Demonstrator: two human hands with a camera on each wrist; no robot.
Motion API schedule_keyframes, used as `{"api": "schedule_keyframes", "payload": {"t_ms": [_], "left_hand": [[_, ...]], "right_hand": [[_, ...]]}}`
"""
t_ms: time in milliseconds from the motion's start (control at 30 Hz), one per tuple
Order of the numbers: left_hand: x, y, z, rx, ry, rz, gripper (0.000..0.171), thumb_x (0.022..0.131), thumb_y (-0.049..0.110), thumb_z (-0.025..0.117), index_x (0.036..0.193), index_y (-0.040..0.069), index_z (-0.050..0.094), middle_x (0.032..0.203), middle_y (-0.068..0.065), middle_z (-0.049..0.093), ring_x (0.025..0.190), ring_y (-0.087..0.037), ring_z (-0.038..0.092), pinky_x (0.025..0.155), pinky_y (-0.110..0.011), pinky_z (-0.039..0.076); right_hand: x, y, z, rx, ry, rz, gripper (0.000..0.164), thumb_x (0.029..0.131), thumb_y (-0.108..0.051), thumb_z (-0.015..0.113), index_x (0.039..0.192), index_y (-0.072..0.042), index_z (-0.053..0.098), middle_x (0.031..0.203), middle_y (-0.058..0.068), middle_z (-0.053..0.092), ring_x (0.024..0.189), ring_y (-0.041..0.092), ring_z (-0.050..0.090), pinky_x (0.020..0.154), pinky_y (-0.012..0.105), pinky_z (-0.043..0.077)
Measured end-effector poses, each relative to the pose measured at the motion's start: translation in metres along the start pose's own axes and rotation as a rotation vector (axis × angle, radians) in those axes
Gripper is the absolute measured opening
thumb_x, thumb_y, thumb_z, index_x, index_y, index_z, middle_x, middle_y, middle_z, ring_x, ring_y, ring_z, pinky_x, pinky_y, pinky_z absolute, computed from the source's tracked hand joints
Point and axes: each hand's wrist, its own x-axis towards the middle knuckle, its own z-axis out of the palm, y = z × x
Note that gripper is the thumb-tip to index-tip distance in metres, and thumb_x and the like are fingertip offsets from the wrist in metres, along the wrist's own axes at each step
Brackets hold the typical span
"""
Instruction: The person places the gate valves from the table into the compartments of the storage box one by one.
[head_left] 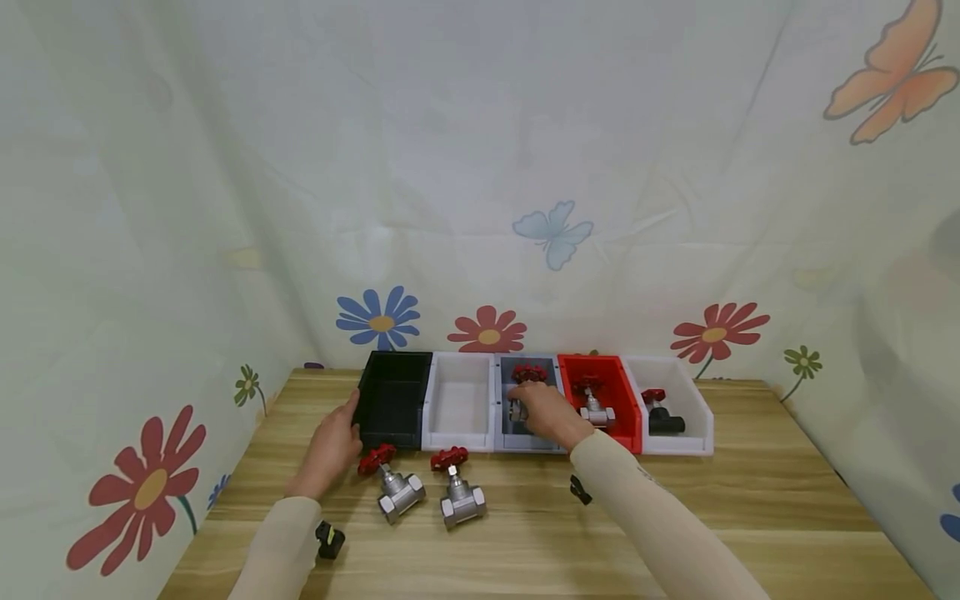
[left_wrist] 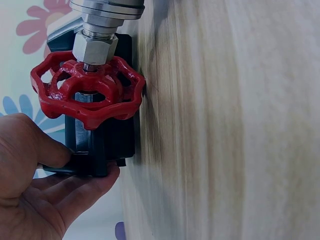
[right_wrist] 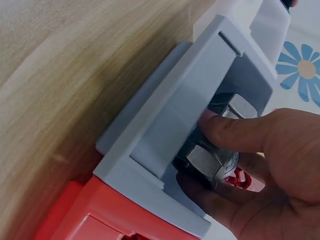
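My left hand (head_left: pixel 333 446) holds the black bin (head_left: pixel 393 357) at its left side. The left wrist view shows the thumb over the wall of that bin (left_wrist: pixel 117 142) and the fingers against its outside. My right hand (head_left: pixel 551 411) reaches into the grey bin (head_left: pixel 525 443). There it grips a metal gate valve (right_wrist: pixel 205 162) by its body, thumb on one side and fingers on the other; the valve's red handwheel (head_left: pixel 529 373) points to the back. Two gate valves with red handwheels, a left one (head_left: pixel 401 495) and a right one (head_left: pixel 463 502), lie on the table before the bins.
A white bin (head_left: pixel 459 442) stands between the black and grey ones. Right of the grey bin, a red bin (head_left: pixel 628 408) holds a metal valve (head_left: pixel 597 414), and another white bin (head_left: pixel 701 429) holds a black-bodied valve (head_left: pixel 664 421). A printed curtain (head_left: pixel 480 167) hangs behind the wooden table (head_left: pixel 750 500).
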Motion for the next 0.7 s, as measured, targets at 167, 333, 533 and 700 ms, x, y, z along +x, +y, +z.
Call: {"api": "schedule_keyframes", "payload": {"t_ms": [167, 333, 533, 700], "left_hand": [[0.000, -0.001, 0.001, 0.002, -0.007, -0.006, 0.063, 0.090, -0.002, 0.054, 0.149, -0.008, 0.031, 0.124, -0.036, 0.058, 0.105, -0.047, 0.062, 0.092, -0.058, 0.050], [0.000, -0.002, 0.001, 0.003, -0.003, -0.013, 0.064, 0.090, -0.002, 0.055, 0.150, -0.007, 0.031, 0.123, -0.035, 0.059, 0.104, -0.046, 0.062, 0.091, -0.057, 0.050], [0.000, -0.001, 0.001, 0.002, 0.009, 0.006, 0.064, 0.090, -0.002, 0.055, 0.149, -0.008, 0.032, 0.119, -0.035, 0.061, 0.101, -0.046, 0.063, 0.089, -0.057, 0.050], [0.000, -0.002, 0.001, 0.001, 0.008, 0.005, 0.064, 0.090, -0.002, 0.055, 0.149, -0.008, 0.031, 0.119, -0.035, 0.061, 0.100, -0.045, 0.063, 0.089, -0.057, 0.051]], "right_hand": [[0.003, 0.002, 0.004, 0.009, -0.023, 0.012, 0.048, 0.084, 0.003, 0.069, 0.128, -0.014, 0.067, 0.126, 0.006, 0.068, 0.106, 0.023, 0.063, 0.100, 0.046, 0.051], [0.005, 0.005, 0.011, 0.010, -0.029, 0.007, 0.046, 0.083, 0.006, 0.068, 0.125, -0.014, 0.068, 0.121, 0.007, 0.069, 0.103, 0.023, 0.064, 0.099, 0.047, 0.052], [0.008, 0.006, 0.015, 0.028, -0.033, 0.016, 0.046, 0.082, 0.008, 0.068, 0.122, -0.015, 0.070, 0.123, 0.007, 0.069, 0.108, 0.025, 0.064, 0.101, 0.048, 0.051], [0.011, 0.007, 0.018, 0.012, -0.036, 0.014, 0.046, 0.082, 0.007, 0.068, 0.122, -0.014, 0.070, 0.123, 0.008, 0.069, 0.109, 0.026, 0.065, 0.100, 0.048, 0.051]]}}
